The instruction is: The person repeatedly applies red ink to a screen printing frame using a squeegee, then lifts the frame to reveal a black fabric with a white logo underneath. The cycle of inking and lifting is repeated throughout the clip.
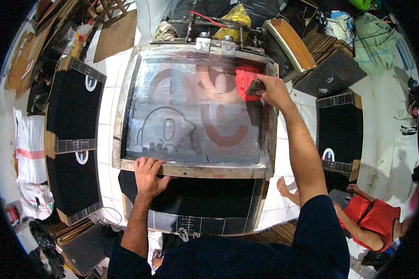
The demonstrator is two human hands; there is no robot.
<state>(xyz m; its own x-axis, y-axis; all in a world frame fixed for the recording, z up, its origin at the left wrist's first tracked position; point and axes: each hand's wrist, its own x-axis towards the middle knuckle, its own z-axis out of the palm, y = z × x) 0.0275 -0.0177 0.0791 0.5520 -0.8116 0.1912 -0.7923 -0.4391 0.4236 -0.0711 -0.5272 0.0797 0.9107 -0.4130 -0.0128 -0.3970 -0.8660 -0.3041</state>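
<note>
A screen-printing frame [195, 169] lies in front of me, its grey mesh [172, 100] showing arcs and a rounded cartoon-like outline. My left hand [149, 177] grips the near rail, left of its middle, with the fingers curled over the top. Near the mesh's far right corner, my right hand [273, 90] is closed around a small dark squeegee [255, 87]. Bright red ink [245, 76] covers the mesh beside the squeegee, whose lower edge is partly hidden. Under the frame's near side shows a black panel [200, 197] with a white-lined border.
Metal hinge clamps [203, 45] hold the frame's far edge. Black printed panels [74, 104] are stacked at the left, and more panels [340, 121] at the right. A person in red [375, 218] sits at the lower right. A yellow plastic bag [237, 22] lies behind the clamps.
</note>
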